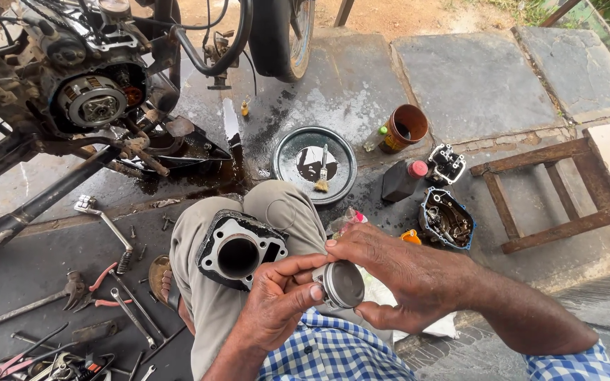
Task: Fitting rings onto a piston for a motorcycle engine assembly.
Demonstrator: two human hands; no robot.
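A round grey metal piston [342, 283] is held between both hands over my lap. My left hand [277, 300] pinches its left edge with thumb and fingers. From the right, my right hand [400, 275] cups it, fingers curled over the top. A black finned engine cylinder [238, 248] with a round bore rests on my left thigh, just left of the hands.
A motorcycle engine [90, 95] with its side cover off stands at upper left. A round metal pan [313, 164] with a brush, a brown cup [405, 128], a dark bottle [400, 180], engine parts [447, 219], and a wooden frame [555, 194] lie ahead. Pliers and wrenches [100, 293] lie left.
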